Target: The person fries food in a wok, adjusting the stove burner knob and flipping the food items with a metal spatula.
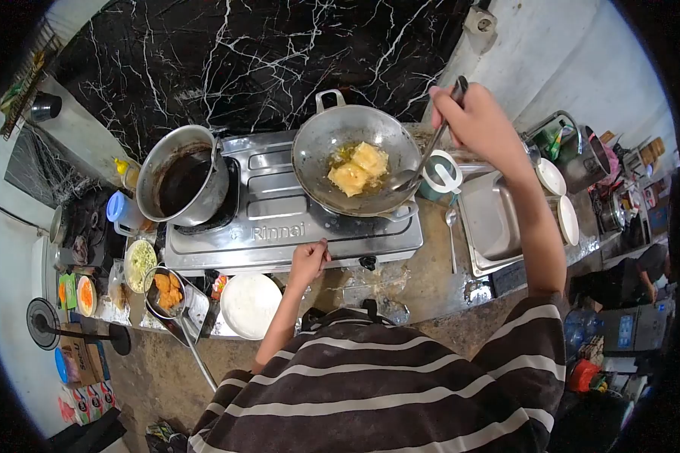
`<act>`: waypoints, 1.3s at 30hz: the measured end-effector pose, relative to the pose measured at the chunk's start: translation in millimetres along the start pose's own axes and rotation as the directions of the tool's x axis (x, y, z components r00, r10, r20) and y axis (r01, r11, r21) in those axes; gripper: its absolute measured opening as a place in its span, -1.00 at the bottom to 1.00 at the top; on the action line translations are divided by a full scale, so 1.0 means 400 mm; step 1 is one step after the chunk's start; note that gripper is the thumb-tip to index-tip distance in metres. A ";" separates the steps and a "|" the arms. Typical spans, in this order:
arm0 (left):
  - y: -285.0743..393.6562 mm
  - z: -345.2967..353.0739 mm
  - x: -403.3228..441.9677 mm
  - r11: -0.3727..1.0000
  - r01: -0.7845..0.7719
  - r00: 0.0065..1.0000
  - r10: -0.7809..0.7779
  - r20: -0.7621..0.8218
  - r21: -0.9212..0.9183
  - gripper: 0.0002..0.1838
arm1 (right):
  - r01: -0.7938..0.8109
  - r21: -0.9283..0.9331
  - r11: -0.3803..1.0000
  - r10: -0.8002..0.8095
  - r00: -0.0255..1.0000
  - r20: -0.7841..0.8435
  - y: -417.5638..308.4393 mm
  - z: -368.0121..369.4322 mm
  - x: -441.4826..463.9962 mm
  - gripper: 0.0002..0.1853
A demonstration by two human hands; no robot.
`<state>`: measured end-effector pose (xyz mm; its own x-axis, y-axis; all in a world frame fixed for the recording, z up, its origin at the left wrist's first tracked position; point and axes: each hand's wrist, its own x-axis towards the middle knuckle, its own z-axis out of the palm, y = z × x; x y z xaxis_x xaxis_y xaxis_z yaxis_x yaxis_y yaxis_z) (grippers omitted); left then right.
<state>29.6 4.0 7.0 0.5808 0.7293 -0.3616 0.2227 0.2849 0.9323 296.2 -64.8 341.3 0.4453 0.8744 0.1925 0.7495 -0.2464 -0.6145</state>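
My right hand point(476, 124) is wrapped around the handle of a metal spatula point(433, 143), raised at the wok's right side. The spatula's head rests inside the wok point(316, 162), close to two pieces of golden fried food point(359, 170) lying in a little oil. The wok sits on the right burner of a steel gas stove point(268, 208). Down at the stove's front edge, my left hand point(310, 262) is closed with its fingers curled, and nothing shows in it.
A big pot point(147, 177) of dark liquid occupies the left burner. Lower left are a strainer with fried pieces point(166, 291), a bowl of shredded vegetables point(140, 264) and a white plate point(251, 306). Rightward stand a white-lidded container point(440, 174), a spoon point(452, 238) and a sink point(491, 219).
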 end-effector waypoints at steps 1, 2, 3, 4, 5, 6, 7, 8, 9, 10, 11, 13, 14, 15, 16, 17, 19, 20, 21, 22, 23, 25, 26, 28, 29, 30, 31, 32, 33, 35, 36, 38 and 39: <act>0.000 0.000 0.002 1.000 -0.002 1.000 0.002 0.001 -0.001 -0.46 | -0.001 -0.003 1.000 0.001 1.000 0.029 -0.011 0.003 0.010 -0.50; -0.002 -0.001 0.003 1.000 -0.001 1.000 0.001 0.009 -0.011 -0.46 | 0.001 -0.004 1.000 -0.001 1.000 0.027 -0.018 0.008 0.019 -0.50; -0.001 -0.002 0.002 1.000 0.003 1.000 -0.003 0.017 -0.019 -0.46 | -0.005 0.010 1.000 0.005 0.999 0.049 -0.022 0.013 0.025 -0.50; -0.001 -0.003 -0.003 1.000 0.005 1.000 -0.005 0.017 -0.018 -0.46 | -0.014 0.026 1.000 0.012 0.997 0.074 -0.024 0.019 0.030 -0.50; 0.002 -0.001 -0.002 1.000 0.010 1.000 -0.010 0.011 -0.024 -0.46 | -0.012 0.025 1.000 0.010 0.998 0.070 -0.025 0.022 0.037 -0.50; 0.005 0.000 -0.003 0.999 0.019 1.000 -0.019 0.005 -0.029 -0.46 | -0.013 0.015 1.000 0.011 0.996 0.092 -0.023 0.027 0.042 -0.50; 0.002 -0.001 -0.001 0.999 0.020 1.000 -0.020 0.008 -0.028 -0.46 | -0.013 0.005 1.000 0.013 0.993 0.115 -0.019 0.032 0.044 -0.50; -0.003 -0.002 0.000 1.000 0.016 1.000 -0.016 0.011 -0.017 -0.46 | -0.017 0.005 1.000 0.016 0.993 0.115 -0.016 0.038 0.044 -0.50; -0.002 -0.003 0.001 1.000 0.011 1.000 -0.011 0.014 -0.006 -0.46 | -0.030 0.013 0.999 0.028 0.991 0.128 -0.012 0.043 0.044 -0.49; 0.001 -0.003 0.004 1.000 0.010 1.000 -0.010 0.016 -0.005 -0.46 | -0.041 0.021 0.999 0.038 0.990 0.139 -0.009 0.048 0.044 -0.49; 0.000 -0.002 0.000 1.000 0.013 1.000 -0.013 0.014 -0.008 -0.46 | -0.044 0.021 0.999 0.041 0.989 0.140 -0.004 0.055 0.041 -0.49; 0.004 -0.001 -0.002 1.000 0.015 1.000 -0.015 0.014 -0.011 -0.46 | -0.069 0.039 0.997 0.063 0.988 0.139 0.004 0.068 0.033 -0.52; 0.006 0.000 -0.001 1.000 0.029 1.000 -0.029 0.012 -0.011 -0.46 | -0.069 0.037 0.997 0.064 0.988 0.138 0.014 0.074 0.030 -0.52; 0.005 0.000 -0.002 0.999 0.045 0.999 -0.045 0.008 -0.010 -0.47 | -0.065 0.094 0.993 0.053 0.990 0.127 0.027 0.083 0.023 -0.54; 0.000 -0.001 -0.004 0.999 0.048 0.999 -0.048 0.006 -0.010 -0.47 | -0.060 0.153 0.986 0.042 0.992 0.118 0.037 0.092 0.016 -0.57; -0.005 -0.002 0.000 0.999 0.047 0.999 -0.047 0.002 -0.021 -0.46 | -0.058 0.155 0.986 0.039 0.992 0.120 0.043 0.097 0.009 -0.57; -0.007 0.000 0.003 0.998 0.048 0.999 -0.048 0.001 -0.031 -0.46 | -0.085 0.199 0.976 0.069 0.994 0.086 0.057 0.102 -0.014 -0.62; -0.008 0.000 0.004 0.998 0.046 0.999 -0.046 -0.001 -0.032 -0.47 | -0.087 0.199 0.976 0.071 0.994 0.086 0.064 0.104 -0.026 -0.62; -0.009 0.000 0.005 0.999 0.044 0.999 -0.044 -0.004 -0.032 -0.48 | -0.079 0.229 0.970 0.063 0.995 0.076 0.071 0.108 -0.037 -0.63; -0.011 -0.002 0.006 0.998 0.046 0.999 -0.046 -0.005 -0.032 -0.48 | -0.070 0.260 0.963 0.054 0.996 0.065 0.076 0.113 -0.049 -0.64; -0.015 -0.004 0.007 0.999 0.047 0.999 -0.047 0.005 -0.025 -0.47 | -0.071 0.261 0.963 0.056 0.996 0.067 0.080 0.118 -0.063 -0.64; -0.016 -0.007 0.007 0.999 0.050 0.999 -0.050 0.011 -0.018 -0.45 | -0.109 0.240 0.965 0.113 0.994 -0.004 0.084 0.133 -0.090 -0.67; -0.016 -0.006 0.007 0.999 0.053 0.999 -0.053 0.003 -0.009 -0.45 | -0.108 0.242 0.964 0.112 0.994 -0.001 0.093 0.143 -0.102 -0.67; -0.009 -0.004 0.006 0.998 0.057 0.998 -0.057 -0.006 0.001 -0.45 | -0.125 0.346 0.930 0.137 0.990 -0.010 0.117 0.161 -0.124 -0.67; -0.006 -0.003 0.005 0.999 0.048 0.999 -0.048 -0.007 0.007 -0.45 | -0.126 0.348 0.929 0.137 0.991 -0.007 0.122 0.165 -0.132 -0.67; -0.003 -0.003 0.002 0.999 0.041 0.999 -0.041 -0.007 0.015 -0.46 | -0.149 0.388 0.910 0.167 0.986 -0.013 0.127 0.169 -0.140 -0.67; -0.001 -0.001 0.000 0.999 0.048 0.999 -0.047 -0.010 0.016 -0.46 | -0.172 0.428 0.887 0.198 0.980 -0.016 0.132 0.171 -0.147 -0.67; 0.002 -0.001 0.001 0.998 0.062 0.998 -0.062 -0.015 0.014 -0.46 | -0.177 0.431 0.885 0.201 0.979 -0.011 0.139 0.169 -0.151 -0.67; 0.005 0.000 0.001 0.997 0.074 0.997 -0.074 -0.021 0.012 -0.46 | -0.190 0.433 0.881 0.213 0.977 -0.004 0.145 0.164 -0.154 -0.67; 0.010 0.003 -0.005 0.998 0.061 0.998 -0.060 -0.025 0.010 -0.47 | -0.202 0.438 0.876 0.224 0.975 0.003 0.147 0.148 -0.159 -0.67; 0.013 0.004 -0.005 0.999 0.042 0.999 -0.042 -0.026 0.004 -0.47 | -0.184 0.402 0.897 0.210 0.978 -0.021 0.140 0.133 -0.164 -0.66; 0.012 0.002 -0.005 0.999 0.041 0.999 -0.041 -0.017 -0.013 -0.47 | -0.163 0.364 0.917 0.192 0.980 -0.046 0.125 0.108 -0.170 -0.66; 0.014 0.002 -0.004 0.999 0.042 0.999 -0.042 -0.007 -0.032 -0.46 | -0.151 0.362 0.920 0.183 0.982 -0.055 0.118 0.097 -0.173 -0.66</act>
<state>30.6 3.7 12.7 0.5658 0.7206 -0.4007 0.2221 0.3347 0.9158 281.9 -120.6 269.3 0.6010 0.7904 0.1184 0.4446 -0.2076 -0.8713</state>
